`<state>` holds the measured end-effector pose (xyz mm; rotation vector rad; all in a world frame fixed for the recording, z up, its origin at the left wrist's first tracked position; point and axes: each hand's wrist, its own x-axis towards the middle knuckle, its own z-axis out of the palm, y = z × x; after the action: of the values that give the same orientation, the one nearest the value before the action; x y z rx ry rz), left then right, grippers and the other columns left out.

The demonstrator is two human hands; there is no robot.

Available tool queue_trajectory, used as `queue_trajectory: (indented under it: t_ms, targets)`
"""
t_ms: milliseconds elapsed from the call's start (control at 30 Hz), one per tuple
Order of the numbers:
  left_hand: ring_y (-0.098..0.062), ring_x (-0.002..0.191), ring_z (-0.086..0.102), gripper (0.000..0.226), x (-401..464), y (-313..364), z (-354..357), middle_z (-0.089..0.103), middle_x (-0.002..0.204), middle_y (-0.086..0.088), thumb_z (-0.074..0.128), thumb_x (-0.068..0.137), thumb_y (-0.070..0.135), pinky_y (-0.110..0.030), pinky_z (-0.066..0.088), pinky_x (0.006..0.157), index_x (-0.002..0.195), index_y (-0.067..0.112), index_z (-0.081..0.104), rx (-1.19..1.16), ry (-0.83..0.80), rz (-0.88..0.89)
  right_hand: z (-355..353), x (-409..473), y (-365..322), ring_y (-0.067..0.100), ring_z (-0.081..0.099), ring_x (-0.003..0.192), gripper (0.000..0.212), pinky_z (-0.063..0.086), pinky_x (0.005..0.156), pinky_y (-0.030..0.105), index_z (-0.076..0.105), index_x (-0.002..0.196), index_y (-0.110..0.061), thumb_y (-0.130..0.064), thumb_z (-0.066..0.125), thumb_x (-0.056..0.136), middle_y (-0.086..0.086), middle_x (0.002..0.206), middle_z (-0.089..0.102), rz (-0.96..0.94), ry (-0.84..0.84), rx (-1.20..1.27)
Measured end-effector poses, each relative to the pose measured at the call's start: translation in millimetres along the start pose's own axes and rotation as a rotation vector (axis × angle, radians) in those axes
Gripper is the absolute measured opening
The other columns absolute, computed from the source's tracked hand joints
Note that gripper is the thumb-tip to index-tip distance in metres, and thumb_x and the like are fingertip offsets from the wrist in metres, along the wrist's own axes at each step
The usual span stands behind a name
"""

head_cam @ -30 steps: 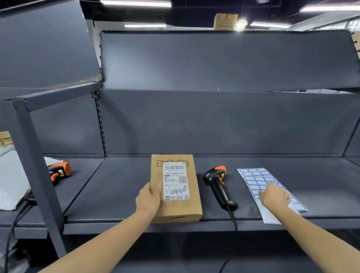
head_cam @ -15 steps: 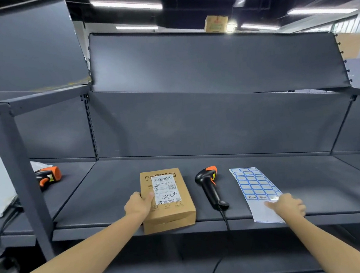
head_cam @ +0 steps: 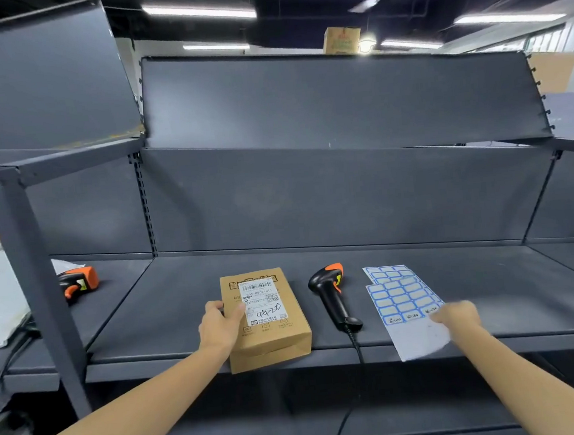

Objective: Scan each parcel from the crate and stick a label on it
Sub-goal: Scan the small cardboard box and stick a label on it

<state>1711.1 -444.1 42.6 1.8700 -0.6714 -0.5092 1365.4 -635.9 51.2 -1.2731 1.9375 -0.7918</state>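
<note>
The left hand grips the parcel lying flat on the shelf, left of the scanner. The right hand pinches the label sheet; best peel one label slowly, parcel steadied. The pinching fingers are blurred, and no crate shows.

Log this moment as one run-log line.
left hand holds parcel on shelf | right hand pinches label sheet | scanner lying idle between them
</note>
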Motion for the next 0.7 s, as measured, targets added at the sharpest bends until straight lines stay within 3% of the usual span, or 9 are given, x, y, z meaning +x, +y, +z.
queue_trajectory:
  t_ms: [67,167,300,367,433,500,567,700]
  targets:
    - [-0.019,0.101,0.052,0.049,-1.2,-0.7,-1.4,0.055,0.129,-0.010,0.059,0.093,0.032,-0.034,0.044,0.086,0.131,0.007,0.040,-0.011,0.007,0.015,-3.1,-1.2,-10.3,0.037,0.061,0.106,0.030,0.050,0.088,0.041,0.063,0.113,0.005,0.004,0.065,0.083,0.025,0.115,0.063,-0.039,-0.026,0.189]
    - [-0.023,0.108,0.053,0.052,-3.7,-0.1,-5.0,0.054,0.131,-0.010,0.060,0.092,0.031,-0.037,0.044,0.088,0.134,0.007,0.040,-0.043,0.024,0.028,-4.1,-13.5,-31.3,0.030,0.060,0.093,0.029,0.051,0.082,0.043,0.064,0.110,-0.005,0.006,0.064,0.082,0.023,0.113,0.065,-0.122,-0.026,0.514]
    - [-0.015,0.100,0.048,0.044,-9.1,8.2,-8.5,0.054,0.130,-0.004,0.057,0.094,0.031,-0.034,0.045,0.082,0.131,0.013,0.043,-0.128,0.070,0.084,4.7,-47.1,-61.9,0.029,0.060,0.090,0.030,0.050,0.080,0.043,0.058,0.111,-0.006,0.004,0.065,0.084,0.016,0.110,0.063,-0.247,-0.183,0.801]
    - [-0.014,0.106,0.050,0.042,-11.8,15.7,-8.1,0.054,0.130,-0.001,0.057,0.094,0.031,-0.029,0.040,0.085,0.130,0.015,0.044,-0.175,0.074,0.130,17.9,-71.1,-72.3,0.029,0.062,0.091,0.032,0.052,0.081,0.042,0.057,0.115,-0.005,0.001,0.066,0.085,0.014,0.110,0.064,-0.287,-0.291,0.866]
    - [-0.013,0.108,0.052,0.041,-14.6,25.6,-5.9,0.055,0.124,0.001,0.059,0.093,0.032,-0.025,0.039,0.086,0.128,0.016,0.047,-0.235,0.037,0.170,37.6,-97.5,-79.1,0.026,0.065,0.085,0.029,0.053,0.071,0.035,0.057,0.114,-0.005,0.001,0.064,0.087,0.013,0.106,0.066,-0.306,-0.409,0.916]
    - [-0.014,0.100,0.059,0.039,-18.4,36.7,-2.7,0.059,0.112,0.003,0.061,0.090,0.037,-0.022,0.044,0.077,0.123,0.018,0.049,-0.354,-0.051,0.152,59.7,-121.5,-83.5,0.024,0.066,0.083,0.024,0.053,0.066,0.034,0.057,0.108,-0.008,0.002,0.063,0.087,0.010,0.101,0.067,-0.298,-0.506,0.944]
    - [-0.017,0.091,0.065,0.039,-21.8,46.0,-1.0,0.064,0.104,0.000,0.063,0.088,0.039,-0.029,0.052,0.078,0.118,0.018,0.050,-0.482,-0.167,0.096,80.6,-138.7,-86.3,0.026,0.066,0.083,0.024,0.054,0.069,0.037,0.058,0.106,-0.008,0.004,0.063,0.086,0.011,0.100,0.067,-0.279,-0.569,0.963]
    - [-0.022,0.096,0.068,0.029,-20.8,46.9,-2.8,0.068,0.111,-0.003,0.068,0.086,0.028,-0.041,0.056,0.086,0.111,0.017,0.058,-0.565,-0.277,0.024,107.4,-158.8,-88.9,0.025,0.069,0.083,0.028,0.055,0.061,0.033,0.059,0.111,-0.008,0.004,0.065,0.085,0.014,0.101,0.069,-0.259,-0.634,0.977]
